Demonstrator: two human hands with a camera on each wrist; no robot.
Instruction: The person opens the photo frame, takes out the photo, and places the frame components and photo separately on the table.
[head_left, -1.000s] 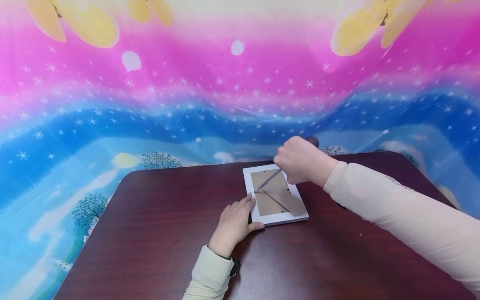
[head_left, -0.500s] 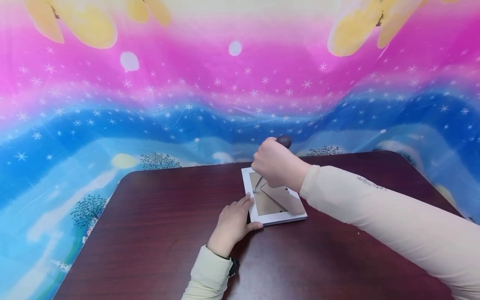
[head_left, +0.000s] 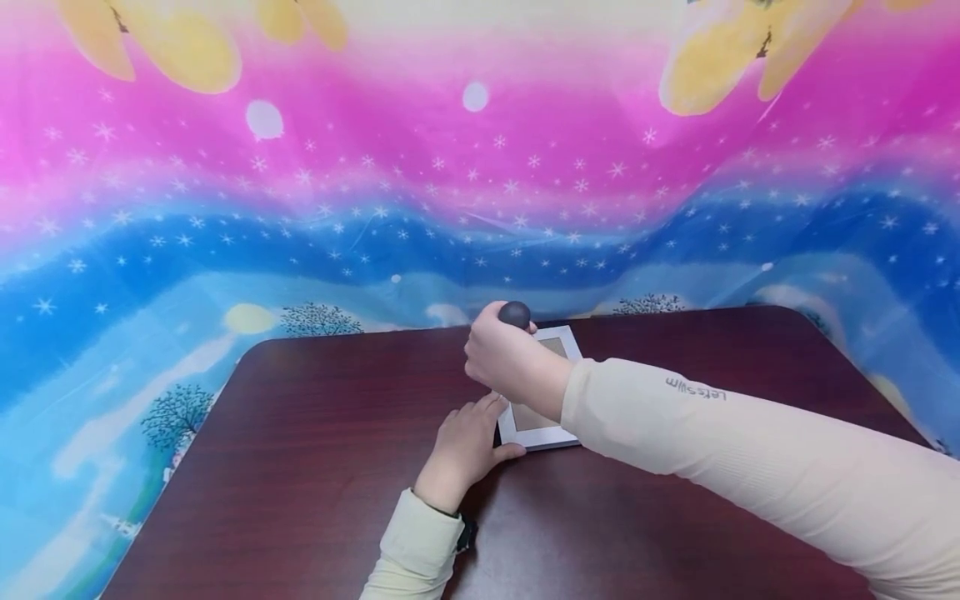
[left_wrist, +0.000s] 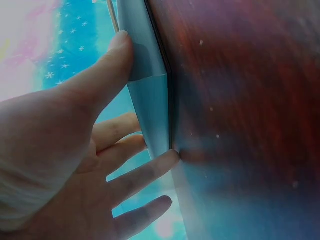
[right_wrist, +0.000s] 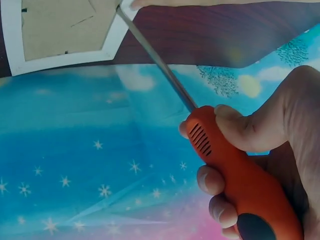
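A white picture frame (head_left: 540, 437) lies face down on the table, its brown backing board (right_wrist: 65, 30) up. My right hand (head_left: 517, 358) grips a screwdriver (right_wrist: 235, 170) by its orange and black handle. In the right wrist view, the steel shaft (right_wrist: 157, 57) slants to the backing's edge, its tip where the board meets the white border. My left hand (head_left: 465, 446) braces the frame's near left corner. Its thumb (left_wrist: 117, 55) rests against the near edge, while the fairly straight fingers (left_wrist: 150, 172) touch the left side. My right arm covers much of the frame in the head view.
The dark reddish wooden table (head_left: 337, 467) has rounded far corners. Just behind it hangs a printed cloth (head_left: 420, 167) in pink and blue with snowflakes. Small dark tabs (right_wrist: 66, 52) stand along the backing's edge.
My right hand has moved left and a little down with the screwdriver, whose handle now stands more upright. The left hand and the frame have stayed in place.
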